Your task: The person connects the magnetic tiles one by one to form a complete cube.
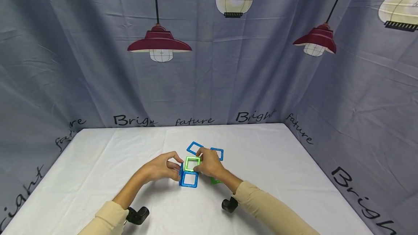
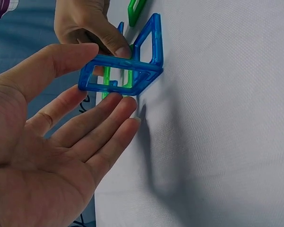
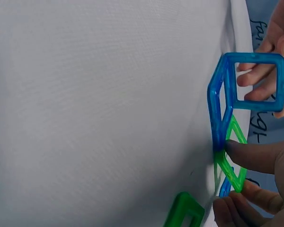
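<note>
My left hand (image 1: 163,168) pinches an upright blue square magnetic tile (image 1: 181,175) between thumb and fingers. That tile's lower edge meets a second blue square tile (image 1: 189,186), which lies flat on the cloth. Behind the flat one is a green square tile (image 1: 192,158), its near edge against the blue. My right hand (image 1: 210,164) pinches this green tile with thumb and fingertips; in the right wrist view the green tile (image 3: 241,176) looks tilted up from the table. Its far corner is partly covered by my right fingers (image 3: 248,203).
Two loose blue tiles, a left one (image 1: 195,143) and a right one (image 1: 223,154), lie behind my right hand. Another green tile (image 1: 215,181) shows partly under the right wrist. White cloth (image 1: 130,144) covers the table, with a grey printed curtain (image 1: 202,82) around it.
</note>
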{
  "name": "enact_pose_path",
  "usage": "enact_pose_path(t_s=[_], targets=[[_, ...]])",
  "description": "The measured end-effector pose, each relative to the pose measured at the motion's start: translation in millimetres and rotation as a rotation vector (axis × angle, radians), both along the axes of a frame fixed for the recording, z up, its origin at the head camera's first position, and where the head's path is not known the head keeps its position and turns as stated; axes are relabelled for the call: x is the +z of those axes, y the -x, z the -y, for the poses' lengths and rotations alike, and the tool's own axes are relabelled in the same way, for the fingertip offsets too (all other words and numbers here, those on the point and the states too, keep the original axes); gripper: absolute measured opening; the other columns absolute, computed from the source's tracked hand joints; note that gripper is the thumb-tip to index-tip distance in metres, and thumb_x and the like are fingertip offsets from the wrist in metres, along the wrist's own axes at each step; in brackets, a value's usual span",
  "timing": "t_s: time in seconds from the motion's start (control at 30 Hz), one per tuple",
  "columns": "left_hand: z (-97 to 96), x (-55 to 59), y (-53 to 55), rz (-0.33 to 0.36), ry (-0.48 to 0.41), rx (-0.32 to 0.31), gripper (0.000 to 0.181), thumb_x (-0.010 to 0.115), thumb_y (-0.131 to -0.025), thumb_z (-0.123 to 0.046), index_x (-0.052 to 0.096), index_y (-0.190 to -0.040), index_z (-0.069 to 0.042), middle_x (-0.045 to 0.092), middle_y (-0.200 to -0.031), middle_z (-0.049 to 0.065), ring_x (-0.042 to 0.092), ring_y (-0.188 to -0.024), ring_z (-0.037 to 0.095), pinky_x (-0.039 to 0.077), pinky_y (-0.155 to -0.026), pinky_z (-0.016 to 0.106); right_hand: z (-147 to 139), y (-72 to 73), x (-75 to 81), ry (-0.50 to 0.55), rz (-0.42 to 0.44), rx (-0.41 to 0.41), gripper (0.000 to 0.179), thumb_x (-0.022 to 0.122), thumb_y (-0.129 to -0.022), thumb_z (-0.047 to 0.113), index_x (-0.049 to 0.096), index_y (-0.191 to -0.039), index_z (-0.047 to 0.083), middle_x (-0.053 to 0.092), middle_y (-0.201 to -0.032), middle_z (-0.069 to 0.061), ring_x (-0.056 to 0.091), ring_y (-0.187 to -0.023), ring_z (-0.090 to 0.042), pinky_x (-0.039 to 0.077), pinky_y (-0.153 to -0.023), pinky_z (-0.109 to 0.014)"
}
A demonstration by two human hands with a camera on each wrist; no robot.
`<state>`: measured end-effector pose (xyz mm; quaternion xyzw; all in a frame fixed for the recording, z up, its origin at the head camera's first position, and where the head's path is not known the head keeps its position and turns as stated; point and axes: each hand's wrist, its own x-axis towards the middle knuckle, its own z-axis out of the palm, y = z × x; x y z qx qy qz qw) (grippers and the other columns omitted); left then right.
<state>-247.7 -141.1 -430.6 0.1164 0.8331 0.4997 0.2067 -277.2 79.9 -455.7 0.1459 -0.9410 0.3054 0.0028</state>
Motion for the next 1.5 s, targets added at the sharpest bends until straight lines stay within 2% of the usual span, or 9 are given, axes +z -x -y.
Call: enact_pose_path(t_s=[0.13, 0.33, 0.57, 0.7, 0.9, 1.07, 1.23, 1.4, 1.5], targets=[[0.6, -0.2, 0.6, 0.001, -0.002, 0.000, 0.051, 0.086, -0.076, -0.009, 0.061, -0.120, -0.009, 0.071, -0.124, 0.014, 0.069, -0.111, 0.024, 0.052, -0.095, 0.050, 1.8, -3.3, -0.3, -0.001, -0.051, -0.001, 0.045, 0.091, -0.073, 0.011, 0.068, -0.110, 0.002, 0.067, -0.096, -0.011, 0.058, -0.086, -0.020, 0.052, -0.074, -0.035], [2.4, 0.7, 1.0, 0.003, -0.031, -0.018, 0.051, 0.085, -0.076, -0.008, 0.060, -0.121, -0.006, 0.071, -0.124, 0.016, 0.069, -0.111, 0.026, 0.053, -0.095, 0.048, 2.4, -6.6, 3.7, 0.023, -0.073, 0.001, 0.032, 0.082, -0.080, 0.003, 0.069, -0.109, 0.006, 0.070, -0.099, -0.010, 0.063, -0.089, -0.021, 0.056, -0.077, -0.035], [2.6, 1.9, 2.1, 0.002, -0.047, -0.024, 0.052, 0.085, -0.077, -0.008, 0.060, -0.122, -0.005, 0.070, -0.126, 0.019, 0.069, -0.113, 0.028, 0.053, -0.095, 0.049, -3.2, -8.0, 14.8, 0.137, -0.077, 0.046, 0.016, 0.063, -0.091, -0.001, 0.073, -0.102, 0.006, 0.072, -0.090, -0.010, 0.060, -0.071, -0.013, 0.051, -0.061, -0.025], [1.7, 1.1, 2.2, 0.002, -0.036, -0.022, 0.052, 0.085, -0.076, -0.008, 0.060, -0.121, -0.006, 0.071, -0.124, 0.018, 0.070, -0.111, 0.027, 0.053, -0.095, 0.049, -5.8, -9.1, 18.9, 0.170, -0.040, 0.047, 0.013, 0.064, -0.091, 0.002, 0.074, -0.097, 0.008, 0.073, -0.092, -0.009, 0.062, -0.076, -0.015, 0.052, -0.064, -0.028], [-0.3, 1.3, 1.6, -0.002, -0.007, -0.011, 0.053, 0.085, -0.076, -0.009, 0.060, -0.122, -0.008, 0.071, -0.124, 0.016, 0.069, -0.114, 0.028, 0.052, -0.095, 0.050, -11.8, -8.8, 23.6, 0.199, 0.067, 0.021, 0.009, 0.070, -0.090, 0.007, 0.077, -0.093, 0.011, 0.075, -0.099, -0.006, 0.067, -0.088, -0.018, 0.055, -0.076, -0.036], [-3.3, 3.9, 1.0, 0.005, 0.033, 0.011, 0.054, 0.086, -0.074, -0.010, 0.061, -0.122, -0.011, 0.073, -0.121, 0.012, 0.068, -0.111, 0.027, 0.052, -0.092, 0.048, -15.5, -9.0, 27.3, 0.255, 0.144, 0.019, 0.007, 0.074, -0.088, 0.006, 0.079, -0.088, 0.011, 0.076, -0.095, -0.006, 0.067, -0.086, -0.018, 0.053, -0.073, -0.032], [-5.2, 4.9, -0.2, 0.014, 0.052, 0.031, 0.058, 0.086, -0.074, -0.011, 0.059, -0.125, -0.013, 0.073, -0.121, 0.011, 0.068, -0.110, 0.026, 0.053, -0.090, 0.047, -17.4, -10.5, 27.6, 0.262, 0.157, 0.029, 0.008, 0.075, -0.087, 0.005, 0.080, -0.087, 0.011, 0.075, -0.093, -0.004, 0.066, -0.084, -0.016, 0.052, -0.071, -0.030], [-5.5, 4.6, -2.1, -0.010, 0.029, -0.016, 0.073, 0.084, -0.075, -0.007, 0.057, -0.143, -0.017, 0.072, -0.123, 0.013, 0.066, -0.117, 0.028, 0.054, -0.090, 0.047, -18.4, -11.7, 26.2, 0.251, 0.166, 0.027, 0.010, 0.074, -0.087, 0.005, 0.080, -0.087, 0.013, 0.075, -0.092, -0.002, 0.066, -0.083, -0.014, 0.052, -0.071, -0.030], [-6.5, 4.1, -3.3, -0.033, 0.048, -0.038, 0.075, 0.084, -0.076, -0.009, 0.058, -0.145, -0.019, 0.072, -0.122, 0.012, 0.066, -0.119, 0.028, 0.052, -0.093, 0.050, -19.5, -12.8, 25.7, 0.239, 0.159, 0.037, 0.009, 0.075, -0.087, 0.006, 0.080, -0.087, 0.013, 0.075, -0.092, -0.001, 0.066, -0.083, -0.015, 0.052, -0.072, -0.031]])
